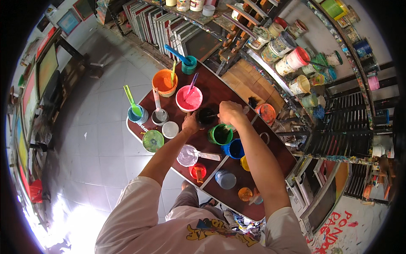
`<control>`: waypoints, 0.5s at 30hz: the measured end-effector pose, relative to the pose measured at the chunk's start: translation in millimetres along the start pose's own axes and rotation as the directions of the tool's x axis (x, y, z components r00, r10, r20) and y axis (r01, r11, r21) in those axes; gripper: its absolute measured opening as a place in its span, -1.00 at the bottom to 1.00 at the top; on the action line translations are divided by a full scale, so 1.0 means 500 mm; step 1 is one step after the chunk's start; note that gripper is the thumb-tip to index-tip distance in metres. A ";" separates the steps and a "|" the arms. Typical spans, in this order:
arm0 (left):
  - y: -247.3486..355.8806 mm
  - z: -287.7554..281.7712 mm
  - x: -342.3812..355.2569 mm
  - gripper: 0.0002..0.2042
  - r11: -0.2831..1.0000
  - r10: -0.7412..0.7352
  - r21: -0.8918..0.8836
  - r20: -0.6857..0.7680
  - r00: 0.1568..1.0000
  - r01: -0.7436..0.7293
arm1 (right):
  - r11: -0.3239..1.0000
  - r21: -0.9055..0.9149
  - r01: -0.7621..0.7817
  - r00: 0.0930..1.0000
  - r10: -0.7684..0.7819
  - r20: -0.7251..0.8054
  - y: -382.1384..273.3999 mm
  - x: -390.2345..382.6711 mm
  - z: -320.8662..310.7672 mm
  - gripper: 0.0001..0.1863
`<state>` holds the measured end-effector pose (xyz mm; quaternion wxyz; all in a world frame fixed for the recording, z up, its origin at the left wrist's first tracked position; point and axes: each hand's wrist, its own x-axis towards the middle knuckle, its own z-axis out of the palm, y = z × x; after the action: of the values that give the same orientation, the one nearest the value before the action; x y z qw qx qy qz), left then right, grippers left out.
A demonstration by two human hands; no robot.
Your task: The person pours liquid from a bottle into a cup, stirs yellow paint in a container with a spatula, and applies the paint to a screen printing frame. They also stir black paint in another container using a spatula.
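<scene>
A pot of black paint (pixel 206 118) stands near the middle of the dark red table (pixel 224 91). My left hand (pixel 190 123) is closed against its left side, steadying it. On the other side, my right hand (pixel 231 112) is closed on a thin stick that reaches over the pot's rim; most of the stick is hidden by the fingers and the dark paint. Just behind my left hand is a bucket of pink paint (pixel 191 100) with a purple stirrer. Close below my right hand stand a green pot (pixel 220 134) and a blue pot (pixel 234 149).
An orange bucket (pixel 164 80), a teal pot (pixel 189 67) and a light blue pot (pixel 137 115) hold stirrers. A white tub (pixel 187 155) with a spatula stands nearer me. Paint-spattered shelves (pixel 277 63) with several pots rise at the right; framed screens (pixel 154 29) lean behind.
</scene>
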<state>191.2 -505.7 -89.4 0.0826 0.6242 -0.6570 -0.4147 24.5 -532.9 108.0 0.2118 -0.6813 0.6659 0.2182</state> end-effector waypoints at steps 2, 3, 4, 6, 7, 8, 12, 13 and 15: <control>-0.004 0.010 0.003 0.10 1.000 -0.002 -0.029 -0.018 1.000 0.001 | 1.000 0.015 -0.001 1.000 0.001 0.013 0.003 -0.005 -0.002 -0.69; -0.010 0.016 0.003 0.11 0.999 -0.004 -0.041 -0.027 1.000 0.003 | 0.999 0.049 0.007 0.999 -0.009 0.048 0.009 -0.005 0.005 -0.70; -0.014 0.027 -0.002 0.10 0.998 0.001 -0.063 -0.041 0.999 -0.004 | 0.996 0.084 0.013 0.996 -0.020 0.082 0.019 -0.008 0.013 -0.72; -0.007 0.035 -0.002 0.08 0.994 0.031 -0.102 -0.080 0.996 -0.039 | 0.994 0.108 0.018 0.996 -0.028 0.089 0.028 -0.014 0.004 -0.74; -0.006 0.033 0.001 0.05 0.991 0.064 -0.110 -0.071 0.995 -0.072 | 0.995 0.097 0.020 0.997 -0.027 0.074 0.030 -0.020 0.002 -0.75; -0.013 0.032 0.000 0.03 0.988 0.091 -0.117 -0.062 0.994 -0.098 | 0.996 0.085 0.026 0.998 -0.031 0.062 0.026 -0.031 -0.006 -0.76; -0.012 0.015 -0.031 -0.02 0.959 0.137 -0.253 0.009 0.991 -0.130 | 0.982 0.101 0.159 0.986 -0.164 0.041 0.050 -0.081 -0.042 -0.74; -0.007 0.001 -0.045 -0.02 0.944 0.199 -0.269 -0.004 0.980 -0.193 | 0.970 0.138 0.203 0.978 -0.208 0.025 0.062 -0.092 -0.042 -0.73; 0.006 -0.044 -0.079 -0.03 0.901 0.322 -0.298 -0.025 0.946 -0.315 | 0.949 0.187 0.254 0.966 -0.257 -0.010 0.076 -0.127 -0.060 -0.72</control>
<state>211.0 -480.5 -57.4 0.2342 0.4835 -0.6810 -0.4977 -13.9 -499.5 169.3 0.3058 -0.7374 0.5880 0.1303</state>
